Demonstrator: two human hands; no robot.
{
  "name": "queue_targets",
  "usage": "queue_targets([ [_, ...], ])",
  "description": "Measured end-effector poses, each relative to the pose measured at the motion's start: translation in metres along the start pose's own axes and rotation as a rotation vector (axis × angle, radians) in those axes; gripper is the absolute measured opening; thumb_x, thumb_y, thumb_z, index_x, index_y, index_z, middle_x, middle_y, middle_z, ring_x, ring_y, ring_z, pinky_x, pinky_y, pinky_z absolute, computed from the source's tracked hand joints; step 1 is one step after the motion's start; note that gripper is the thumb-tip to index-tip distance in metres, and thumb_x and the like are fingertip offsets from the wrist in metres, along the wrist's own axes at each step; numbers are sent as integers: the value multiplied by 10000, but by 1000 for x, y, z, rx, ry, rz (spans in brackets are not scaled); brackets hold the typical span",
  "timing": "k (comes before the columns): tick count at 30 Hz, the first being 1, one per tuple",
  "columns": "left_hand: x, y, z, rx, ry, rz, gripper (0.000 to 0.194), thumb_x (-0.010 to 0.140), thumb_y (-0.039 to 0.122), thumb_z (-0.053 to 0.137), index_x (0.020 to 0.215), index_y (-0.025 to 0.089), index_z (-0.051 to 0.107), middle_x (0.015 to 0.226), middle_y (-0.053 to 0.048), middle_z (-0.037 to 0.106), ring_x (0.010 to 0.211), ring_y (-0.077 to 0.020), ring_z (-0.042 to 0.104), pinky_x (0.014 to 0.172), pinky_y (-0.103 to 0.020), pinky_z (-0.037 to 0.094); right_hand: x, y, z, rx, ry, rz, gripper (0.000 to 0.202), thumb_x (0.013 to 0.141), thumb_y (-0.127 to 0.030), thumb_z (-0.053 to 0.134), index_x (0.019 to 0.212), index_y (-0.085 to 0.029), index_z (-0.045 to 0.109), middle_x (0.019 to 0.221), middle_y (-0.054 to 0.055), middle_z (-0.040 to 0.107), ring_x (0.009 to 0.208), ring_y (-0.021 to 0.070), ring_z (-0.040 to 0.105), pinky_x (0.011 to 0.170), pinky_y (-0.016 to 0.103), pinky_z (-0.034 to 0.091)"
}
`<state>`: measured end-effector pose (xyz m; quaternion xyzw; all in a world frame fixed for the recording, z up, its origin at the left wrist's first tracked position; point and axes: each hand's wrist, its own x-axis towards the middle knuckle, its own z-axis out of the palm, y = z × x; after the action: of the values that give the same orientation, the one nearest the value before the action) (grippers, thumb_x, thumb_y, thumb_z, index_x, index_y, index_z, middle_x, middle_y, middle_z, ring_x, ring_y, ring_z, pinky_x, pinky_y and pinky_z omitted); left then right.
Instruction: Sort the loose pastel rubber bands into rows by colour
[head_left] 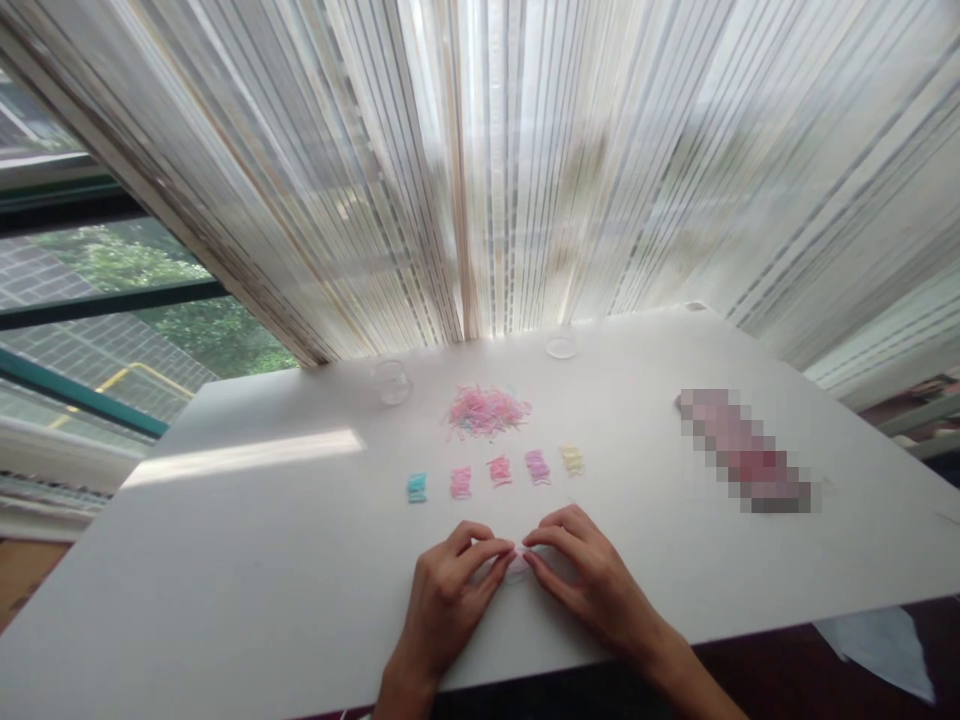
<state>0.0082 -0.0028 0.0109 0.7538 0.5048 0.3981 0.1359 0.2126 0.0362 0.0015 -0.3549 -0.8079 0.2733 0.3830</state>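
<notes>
A pale pink piece, too small to make out fully, sits near the bench's closest edge, pinched by the thumbs and fingers of the left hand and right hand, their tips nearly meeting, probably to steady something so slight. From there, five bundles of strands run from 10 to 1 o'clock, apparently spaced to keep colours apart. Beyond, a mixed heap lies near 12, seemingly spread for easy picking, and a clear round container stands at 11.

Surface open from left hand to left edge; toward far edge, bundle row then pink pile block.
</notes>
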Motion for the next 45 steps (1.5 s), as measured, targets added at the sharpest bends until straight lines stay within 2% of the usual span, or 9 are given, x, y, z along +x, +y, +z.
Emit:
queue_targets([
  [16, -2, -3, 1, 1, 30, 1, 106, 962, 209, 635, 1016, 217, 726, 887, -29, 679, 742, -134, 681, 684, -230, 572, 1, 1, 0, 8, 55, -46, 140, 930, -116, 629, 1000, -229, 669, 896, 41, 635, 859, 206, 623, 745, 324, 555],
  [45, -2, -3, 2, 25, 40, -2, 91, 951, 200, 644, 1003, 215, 717, 893, -30, 678, 766, -140, 687, 688, -232, 571, 2, 1, 1, -7, 92, -41, 116, 935, -119, 622, 968, -222, 664, 880, 43, 637, 851, 208, 621, 738, 329, 553],
])
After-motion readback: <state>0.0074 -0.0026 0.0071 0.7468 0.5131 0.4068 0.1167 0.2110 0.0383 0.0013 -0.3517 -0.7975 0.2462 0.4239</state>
